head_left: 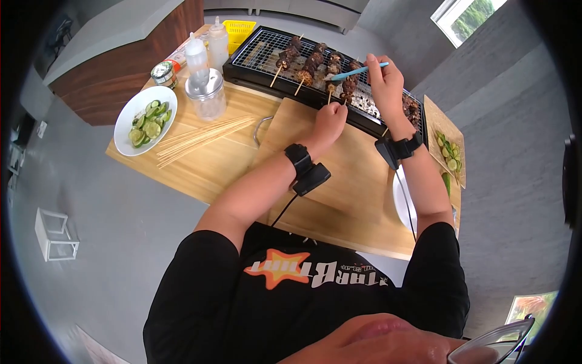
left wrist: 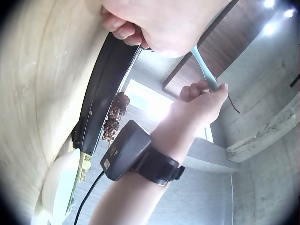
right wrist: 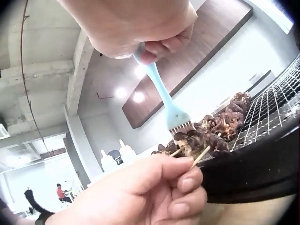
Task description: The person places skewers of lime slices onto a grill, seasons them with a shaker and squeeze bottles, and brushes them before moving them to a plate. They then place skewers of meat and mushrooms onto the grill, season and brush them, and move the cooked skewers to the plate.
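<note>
At the near edge of the black grill point(head_left: 254, 76), my left hand point(head_left: 328, 124) pinches the stick ends of meat skewers; the right wrist view shows two stick tips by the thumb of that hand point(right wrist: 159, 192). My right hand point(head_left: 387, 85) grips a light blue basting brush point(head_left: 359, 71) from above. In the right wrist view the bristles of the brush point(right wrist: 180, 123) touch the browned meat point(right wrist: 194, 142). More meat skewers point(head_left: 313, 63) lie across the wire grate. In the left wrist view the right hand point(left wrist: 199, 105) holds the brush handle point(left wrist: 204, 69), and the meat under the brush is hidden.
A wooden board point(head_left: 327, 176) lies before the grill. On the left are bare sticks point(head_left: 203, 138), a bowl of sliced cucumber point(head_left: 124, 130), a lidded jar point(head_left: 206, 100), squeeze bottles point(head_left: 217, 45) and a yellow basket point(head_left: 238, 30). A vegetable tray point(head_left: 431, 121) and white plate point(head_left: 402, 197) are right.
</note>
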The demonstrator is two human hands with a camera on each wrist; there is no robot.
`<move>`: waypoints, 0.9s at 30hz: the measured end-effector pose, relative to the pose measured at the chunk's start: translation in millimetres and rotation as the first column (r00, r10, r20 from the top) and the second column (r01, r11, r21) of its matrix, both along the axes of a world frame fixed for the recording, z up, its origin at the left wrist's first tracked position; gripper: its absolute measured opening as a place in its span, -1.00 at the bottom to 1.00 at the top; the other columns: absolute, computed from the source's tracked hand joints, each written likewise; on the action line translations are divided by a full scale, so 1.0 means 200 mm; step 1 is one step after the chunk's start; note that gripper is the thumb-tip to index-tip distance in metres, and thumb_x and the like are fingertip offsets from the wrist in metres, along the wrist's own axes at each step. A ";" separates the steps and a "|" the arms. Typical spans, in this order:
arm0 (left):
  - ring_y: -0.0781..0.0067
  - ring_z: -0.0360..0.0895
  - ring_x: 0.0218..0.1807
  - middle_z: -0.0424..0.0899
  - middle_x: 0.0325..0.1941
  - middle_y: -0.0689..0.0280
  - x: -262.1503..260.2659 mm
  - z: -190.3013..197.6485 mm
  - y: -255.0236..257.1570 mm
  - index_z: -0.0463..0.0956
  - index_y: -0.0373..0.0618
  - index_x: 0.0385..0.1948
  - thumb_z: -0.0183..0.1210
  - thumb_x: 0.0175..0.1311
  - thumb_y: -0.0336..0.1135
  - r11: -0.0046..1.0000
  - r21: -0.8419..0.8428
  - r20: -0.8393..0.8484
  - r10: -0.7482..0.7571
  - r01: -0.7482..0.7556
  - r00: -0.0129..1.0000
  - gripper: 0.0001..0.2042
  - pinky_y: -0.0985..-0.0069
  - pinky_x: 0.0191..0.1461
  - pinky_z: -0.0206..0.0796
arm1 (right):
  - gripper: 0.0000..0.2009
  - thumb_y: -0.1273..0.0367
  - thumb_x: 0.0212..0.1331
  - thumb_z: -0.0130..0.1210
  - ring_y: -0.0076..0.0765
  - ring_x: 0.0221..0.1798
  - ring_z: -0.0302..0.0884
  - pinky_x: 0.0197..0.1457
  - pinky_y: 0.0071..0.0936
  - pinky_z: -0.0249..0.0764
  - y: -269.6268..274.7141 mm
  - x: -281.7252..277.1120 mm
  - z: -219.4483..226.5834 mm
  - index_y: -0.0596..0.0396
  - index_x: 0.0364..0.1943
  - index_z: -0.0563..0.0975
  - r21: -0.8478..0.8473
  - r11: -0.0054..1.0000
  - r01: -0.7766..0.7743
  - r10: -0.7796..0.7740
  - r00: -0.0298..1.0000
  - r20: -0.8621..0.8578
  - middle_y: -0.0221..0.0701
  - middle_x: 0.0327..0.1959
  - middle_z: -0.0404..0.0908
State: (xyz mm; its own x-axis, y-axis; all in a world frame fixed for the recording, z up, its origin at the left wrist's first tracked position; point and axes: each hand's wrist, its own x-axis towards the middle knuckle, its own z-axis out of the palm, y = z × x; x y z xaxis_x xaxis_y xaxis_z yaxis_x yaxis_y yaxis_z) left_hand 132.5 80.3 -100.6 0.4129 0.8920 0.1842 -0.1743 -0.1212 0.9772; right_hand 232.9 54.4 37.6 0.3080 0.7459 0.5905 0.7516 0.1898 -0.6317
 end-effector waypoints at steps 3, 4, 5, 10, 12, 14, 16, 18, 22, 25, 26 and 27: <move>0.48 0.27 -0.59 0.34 -0.68 0.31 -0.02 0.00 0.01 0.33 -0.19 -0.64 -0.05 0.29 -0.20 0.999 -0.023 -0.015 -0.043 0.042 0.999 -0.68 0.41 -0.50 0.09 | -0.68 0.17 0.34 0.00 -0.72 -0.58 0.22 -0.52 -0.64 0.15 -0.04 0.00 -0.01 0.17 -0.38 0.52 0.083 0.996 -0.025 0.030 0.998 -0.057 -0.56 -0.66 0.40; 0.64 0.24 -0.57 0.34 -0.66 0.43 -0.02 0.00 0.01 0.34 -0.13 -0.63 -0.04 0.31 -0.19 0.997 -0.036 -0.025 -0.066 0.066 0.997 -0.69 0.51 -0.52 0.07 | -0.69 0.18 0.33 0.01 -0.71 -0.58 0.23 -0.53 -0.63 0.17 -0.06 -0.01 0.00 0.19 -0.35 0.52 0.036 0.999 -0.022 0.024 0.998 -0.057 -0.55 -0.66 0.40; 0.65 0.24 -0.59 0.34 -0.67 0.44 -0.01 -0.02 0.02 0.34 -0.12 -0.63 -0.04 0.31 -0.18 0.997 -0.032 -0.019 -0.066 0.066 0.998 -0.69 0.52 -0.54 0.06 | -0.70 0.19 0.32 0.03 -0.70 -0.59 0.24 -0.53 -0.62 0.18 -0.10 -0.02 0.01 0.20 -0.32 0.52 -0.009 1.000 -0.017 0.016 0.998 -0.059 -0.55 -0.67 0.41; 0.66 0.21 -0.69 0.32 -0.70 0.46 -0.03 0.02 0.01 0.36 -0.09 -0.63 -0.05 0.34 -0.09 0.983 -0.147 -0.008 -0.115 0.113 0.993 -0.65 0.59 -0.62 0.04 | -0.79 0.31 0.35 -0.01 -0.64 -0.45 0.40 -0.37 -0.63 0.34 -0.42 -0.07 0.06 0.20 -0.21 0.51 0.103 0.988 -0.113 0.133 0.967 -0.218 -0.47 -0.45 0.49; 0.65 0.20 -0.73 0.31 -0.73 0.46 -0.03 0.02 0.02 0.36 -0.08 -0.64 -0.06 0.34 -0.03 0.986 -0.132 -0.013 -0.107 0.104 0.994 -0.61 0.59 -0.65 0.03 | -0.83 0.37 0.36 -0.04 -0.59 -0.37 0.47 -0.26 -0.62 0.40 -0.60 -0.12 0.02 0.20 -0.17 0.50 0.197 0.972 -0.131 0.182 0.946 -0.268 -0.44 -0.32 0.50; 0.64 0.21 -0.74 0.30 -0.75 0.47 -0.03 0.01 0.02 0.36 -0.09 -0.65 -0.07 0.34 0.02 0.989 -0.104 -0.016 -0.111 0.108 0.994 -0.57 0.58 -0.67 0.04 | -0.82 0.39 0.37 -0.07 -0.48 -0.20 0.56 -0.08 -0.56 0.42 -0.78 -0.15 -0.04 0.21 -0.14 0.49 0.175 0.972 -0.157 0.205 0.930 -0.304 -0.37 -0.22 0.53; 0.63 0.24 -0.74 0.31 -0.76 0.47 -0.03 0.00 0.02 0.37 -0.11 -0.65 -0.08 0.34 0.07 0.990 -0.059 -0.021 -0.127 0.125 0.992 -0.53 0.57 -0.67 0.06 | -0.80 0.35 0.39 -0.09 -0.46 -0.20 0.57 -0.05 -0.53 0.42 -0.92 -0.18 -0.09 0.20 -0.14 0.47 0.164 0.983 -0.080 0.135 0.923 -0.360 -0.32 -0.21 0.56; 0.61 0.26 -0.74 0.31 -0.77 0.45 -0.04 0.02 -0.01 0.39 -0.14 -0.65 -0.08 0.34 0.10 0.994 -0.002 -0.111 -0.110 0.110 0.988 -0.50 0.56 -0.66 0.10 | -0.78 0.31 0.40 -0.12 -0.44 -0.21 0.57 -0.04 -0.51 0.42 -0.98 -0.16 -0.16 0.19 -0.12 0.45 0.213 0.977 -0.005 0.094 0.907 -0.411 -0.27 -0.19 0.58; 0.58 0.34 -0.67 0.38 -0.72 0.37 -0.05 0.02 0.01 0.43 -0.18 -0.61 -0.09 0.34 0.14 0.982 -0.002 -0.239 -0.184 0.189 0.953 -0.48 0.56 -0.58 0.20 | -0.75 0.26 0.43 -0.18 -0.41 -0.30 0.58 -0.08 -0.49 0.44 -1.00 -0.15 -0.32 0.15 -0.06 0.38 0.377 0.918 0.125 0.135 0.794 -0.593 -0.20 -0.19 0.59; 0.53 0.40 -0.60 0.45 -0.64 0.31 -0.11 0.11 -0.04 0.45 -0.21 -0.57 -0.10 0.35 0.13 0.976 -0.091 -0.286 -0.218 0.200 0.933 -0.48 0.54 -0.49 0.28 | -0.74 0.24 0.44 -0.20 -0.47 -0.52 0.49 -0.20 -0.49 0.45 -1.01 -0.17 -0.33 0.12 -0.03 0.36 0.361 0.919 0.156 0.161 0.688 -0.708 -0.19 -0.23 0.58; 0.50 0.43 -0.56 0.48 -0.60 0.29 -0.12 0.10 -0.03 0.47 -0.22 -0.54 -0.09 0.35 0.11 0.977 0.007 -0.374 -0.194 0.211 0.907 -0.49 0.51 -0.46 0.30 | -0.74 0.24 0.44 -0.21 -0.49 -0.56 0.46 -0.22 -0.50 0.44 -1.01 -0.15 -0.36 0.12 -0.04 0.36 0.366 0.921 0.137 0.182 0.677 -0.713 -0.19 -0.24 0.58; 0.46 0.45 -0.53 0.50 -0.57 0.28 -0.15 0.09 -0.01 0.48 -0.23 -0.51 -0.08 0.35 0.10 0.968 0.104 -0.456 -0.159 0.230 0.876 -0.50 0.48 -0.43 0.31 | -0.75 0.23 0.44 -0.21 -0.51 -0.59 0.43 -0.25 -0.50 0.44 -1.00 -0.14 -0.38 0.11 -0.05 0.36 0.372 0.921 0.117 0.205 0.667 -0.716 -0.20 -0.25 0.58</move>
State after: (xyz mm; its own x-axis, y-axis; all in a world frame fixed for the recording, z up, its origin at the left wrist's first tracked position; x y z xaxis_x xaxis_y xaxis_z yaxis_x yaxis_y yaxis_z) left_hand 103.4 79.0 -81.7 0.6452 0.7611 0.0673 0.2345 -0.2810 0.9306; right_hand 205.6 -145.6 -38.8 0.7272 0.5538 0.4055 0.0587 0.5384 -0.8406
